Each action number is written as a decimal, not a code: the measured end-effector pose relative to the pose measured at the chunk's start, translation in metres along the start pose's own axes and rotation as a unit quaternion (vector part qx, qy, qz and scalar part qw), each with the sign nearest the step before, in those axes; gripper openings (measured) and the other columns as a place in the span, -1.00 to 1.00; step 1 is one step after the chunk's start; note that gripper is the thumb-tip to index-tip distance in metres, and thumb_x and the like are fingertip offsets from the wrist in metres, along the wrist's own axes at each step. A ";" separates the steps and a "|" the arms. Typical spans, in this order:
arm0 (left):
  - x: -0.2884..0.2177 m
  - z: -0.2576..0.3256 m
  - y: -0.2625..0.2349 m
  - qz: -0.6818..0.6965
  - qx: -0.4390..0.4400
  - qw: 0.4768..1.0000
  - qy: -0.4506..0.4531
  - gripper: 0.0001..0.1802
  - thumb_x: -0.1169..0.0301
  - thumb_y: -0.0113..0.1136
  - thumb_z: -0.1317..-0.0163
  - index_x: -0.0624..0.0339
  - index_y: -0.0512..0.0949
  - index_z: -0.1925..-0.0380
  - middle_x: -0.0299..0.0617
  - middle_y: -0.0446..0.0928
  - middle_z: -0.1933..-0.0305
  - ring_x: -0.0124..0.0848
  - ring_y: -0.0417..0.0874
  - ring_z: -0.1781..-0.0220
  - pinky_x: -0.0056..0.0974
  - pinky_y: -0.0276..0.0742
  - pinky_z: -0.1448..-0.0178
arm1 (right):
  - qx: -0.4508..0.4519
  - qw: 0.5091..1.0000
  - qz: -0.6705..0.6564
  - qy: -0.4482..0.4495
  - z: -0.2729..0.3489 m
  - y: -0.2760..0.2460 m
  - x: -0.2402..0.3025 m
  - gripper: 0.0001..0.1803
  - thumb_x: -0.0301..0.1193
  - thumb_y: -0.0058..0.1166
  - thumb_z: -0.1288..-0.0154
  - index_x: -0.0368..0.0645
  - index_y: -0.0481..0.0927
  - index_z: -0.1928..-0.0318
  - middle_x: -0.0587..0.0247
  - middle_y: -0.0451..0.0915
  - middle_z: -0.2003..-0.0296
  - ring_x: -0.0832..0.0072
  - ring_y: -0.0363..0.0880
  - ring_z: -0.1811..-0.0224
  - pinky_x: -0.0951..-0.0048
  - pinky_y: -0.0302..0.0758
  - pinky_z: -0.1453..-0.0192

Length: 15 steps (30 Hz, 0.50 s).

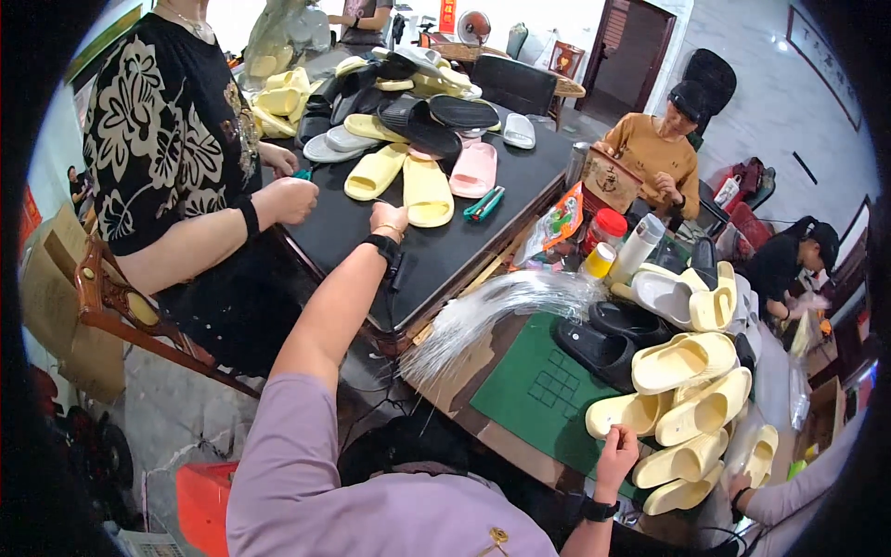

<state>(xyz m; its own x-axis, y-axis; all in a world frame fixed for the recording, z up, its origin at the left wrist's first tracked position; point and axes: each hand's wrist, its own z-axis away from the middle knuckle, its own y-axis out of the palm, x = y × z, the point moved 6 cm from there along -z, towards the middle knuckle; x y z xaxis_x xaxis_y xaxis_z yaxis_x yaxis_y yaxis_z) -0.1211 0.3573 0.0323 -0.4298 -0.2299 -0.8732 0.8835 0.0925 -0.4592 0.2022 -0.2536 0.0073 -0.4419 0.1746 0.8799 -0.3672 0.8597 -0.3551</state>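
Observation:
My left hand [388,221] is closed over the black table [501,232], just below a pair of yellow slippers [376,174]; whatever its curled fingers hold, if anything, is hidden. Nearer to me on the right, my right hand [616,457] has its fingertips pinched together at the edge of another yellow slipper [629,413]. Too little shows to tell what is in that pinch. Teal-handled thread snips [484,204] lie beside a pink slipper [474,171]. Between my hands a bundle of clear plastic strands [501,311] spreads across the table corner.
Slippers pile up at the back, and yellow slippers [691,418] stack at right. Near a green mat [538,390] stand a red-lidded jar [605,230] and bottle [636,249]. At left, a co-worker's hand [290,199] is close to my arm; another's hand [740,490] is at right.

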 end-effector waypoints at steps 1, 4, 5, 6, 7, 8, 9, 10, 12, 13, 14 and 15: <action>0.002 -0.004 0.002 -0.025 0.021 0.999 0.016 -0.18 0.07 0.45 -0.01 0.47 0.42 -0.13 0.29 0.56 -0.13 0.05 0.58 -0.22 -0.08 0.53 -0.25 | 0.007 1.000 0.021 0.003 0.001 0.002 0.000 -0.88 -0.50 0.03 -0.38 -0.32 0.58 0.25 0.35 0.55 0.44 0.64 0.45 0.42 0.54 0.42 0.31; -0.006 -0.004 0.012 -0.132 -0.040 0.985 0.109 -0.40 0.10 0.48 0.01 0.45 0.58 0.19 -0.03 0.68 0.35 -0.30 0.71 0.47 -0.23 0.59 0.43 | 0.028 0.999 0.024 -0.009 -0.003 0.014 0.004 -0.88 -0.50 0.04 -0.38 -0.31 0.57 0.27 0.37 0.54 0.45 0.65 0.44 0.43 0.55 0.42 0.32; -0.009 -0.002 0.019 -0.157 -0.037 0.980 0.117 -0.34 0.08 0.52 0.04 0.47 0.56 0.16 -0.02 0.70 0.33 -0.28 0.73 0.44 -0.22 0.62 0.37 | 0.029 0.999 0.020 -0.015 -0.002 0.018 0.007 -0.88 -0.51 0.04 -0.36 -0.32 0.57 0.27 0.34 0.54 0.47 0.63 0.43 0.45 0.53 0.41 0.34; -0.012 -0.001 0.023 -0.164 -0.039 0.979 0.118 -0.30 0.11 0.55 0.07 0.50 0.54 0.11 0.03 0.70 0.30 -0.25 0.76 0.37 -0.22 0.65 0.30 | 0.029 1.000 0.009 -0.002 -0.003 0.021 0.008 -0.89 -0.52 0.05 -0.34 -0.33 0.57 0.28 0.31 0.54 0.49 0.61 0.42 0.48 0.51 0.40 0.37; -0.017 0.004 0.022 -0.160 -0.091 0.975 0.126 -0.35 0.16 0.55 0.06 0.50 0.54 0.13 0.08 0.70 0.29 -0.23 0.77 0.30 -0.21 0.66 0.26 | 0.033 0.999 0.013 -0.025 -0.003 0.025 0.012 -0.89 -0.52 0.05 -0.34 -0.33 0.57 0.28 0.30 0.54 0.49 0.61 0.43 0.48 0.51 0.40 0.37; -0.017 0.004 0.021 -0.130 -0.075 0.985 0.084 -0.41 0.22 0.54 0.03 0.49 0.55 0.16 0.05 0.68 0.30 -0.24 0.75 0.34 -0.19 0.65 0.31 | 0.038 0.999 0.013 -0.027 0.000 0.026 0.015 -0.89 -0.52 0.05 -0.34 -0.33 0.57 0.28 0.30 0.54 0.50 0.60 0.43 0.49 0.50 0.40 0.38; -0.016 0.007 0.021 -0.101 -0.059 0.992 0.043 -0.47 0.28 0.52 0.01 0.49 0.55 0.18 0.03 0.67 0.32 -0.24 0.73 0.39 -0.18 0.64 0.37 | 0.047 0.998 -0.005 -0.031 0.002 0.028 0.016 -0.89 -0.52 0.05 -0.34 -0.33 0.57 0.28 0.29 0.54 0.50 0.60 0.43 0.50 0.50 0.40 0.38; -0.013 0.009 0.019 -0.003 -0.013 1.000 -0.008 -0.55 0.33 0.48 -0.03 0.46 0.55 0.21 -0.02 0.64 0.35 -0.26 0.68 0.45 -0.17 0.61 0.44 | 0.045 0.998 0.012 -0.034 0.003 0.028 0.017 -0.89 -0.52 0.06 -0.34 -0.33 0.57 0.28 0.29 0.55 0.50 0.60 0.44 0.50 0.50 0.40 0.39; -0.008 0.020 0.013 0.205 0.069 0.973 -0.084 -0.74 0.40 0.32 -0.14 0.40 0.55 0.28 -0.13 0.55 0.38 -0.32 0.52 0.59 -0.20 0.48 0.61 | 0.052 0.998 0.018 -0.038 0.009 0.027 0.016 -0.89 -0.51 0.06 -0.34 -0.34 0.57 0.28 0.28 0.56 0.50 0.59 0.46 0.49 0.50 0.41 0.39; -0.009 0.027 0.002 0.209 0.046 0.974 -0.072 -0.75 0.39 0.20 -0.20 0.37 0.55 0.22 -0.09 0.57 0.31 -0.29 0.56 0.53 -0.21 0.57 0.53 | 0.059 0.998 0.010 -0.033 0.012 0.026 0.014 -0.88 -0.51 0.06 -0.34 -0.34 0.57 0.28 0.27 0.57 0.50 0.59 0.47 0.49 0.50 0.42 0.39; -0.009 0.035 -0.005 0.267 0.064 0.959 -0.069 -0.73 0.39 0.16 -0.21 0.35 0.54 0.16 -0.07 0.58 0.25 -0.26 0.60 0.45 -0.18 0.62 0.43 | 0.058 0.998 0.018 -0.032 0.015 0.024 0.013 -0.88 -0.51 0.06 -0.34 -0.35 0.57 0.28 0.27 0.58 0.50 0.59 0.47 0.49 0.50 0.42 0.39; -0.007 0.043 -0.014 0.321 0.079 0.941 -0.072 -0.69 0.40 0.12 -0.21 0.34 0.53 0.09 -0.04 0.59 0.18 -0.23 0.64 0.37 -0.16 0.67 0.33 | 0.060 0.998 0.013 -0.025 0.016 0.023 0.010 -0.88 -0.51 0.07 -0.34 -0.35 0.57 0.28 0.26 0.58 0.50 0.59 0.48 0.49 0.50 0.43 0.39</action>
<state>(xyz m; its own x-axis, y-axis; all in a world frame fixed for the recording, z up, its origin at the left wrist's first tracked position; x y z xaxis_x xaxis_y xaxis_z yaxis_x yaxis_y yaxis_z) -0.1222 0.3162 0.0517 0.2220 -0.3055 -0.9260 0.9739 0.1146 0.1957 0.1759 -0.2401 0.0032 -0.4918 0.1691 0.8541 -0.4492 0.7911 -0.4153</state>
